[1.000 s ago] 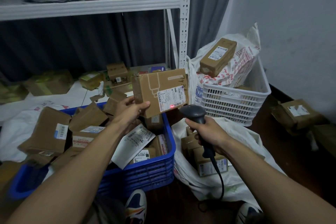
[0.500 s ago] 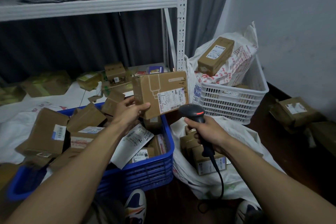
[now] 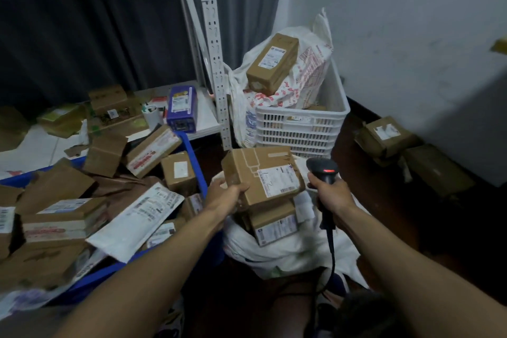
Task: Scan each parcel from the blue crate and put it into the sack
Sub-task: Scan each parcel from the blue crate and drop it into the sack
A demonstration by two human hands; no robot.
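Parcel [image 3: 260, 173] hung low over the sack [image 3: 288, 250] mouth, label up, left hand [image 3: 225, 195] fingers curled round its near corner, poised, I'd judge, to drop it onto the boxes inside. Right hand [image 3: 332, 195] gripped the scanner [image 3: 322, 170], held aside, clear of the drop. Blue crate [image 3: 197, 162] sat heaped alongside, white basket [image 3: 301, 129] beyond.
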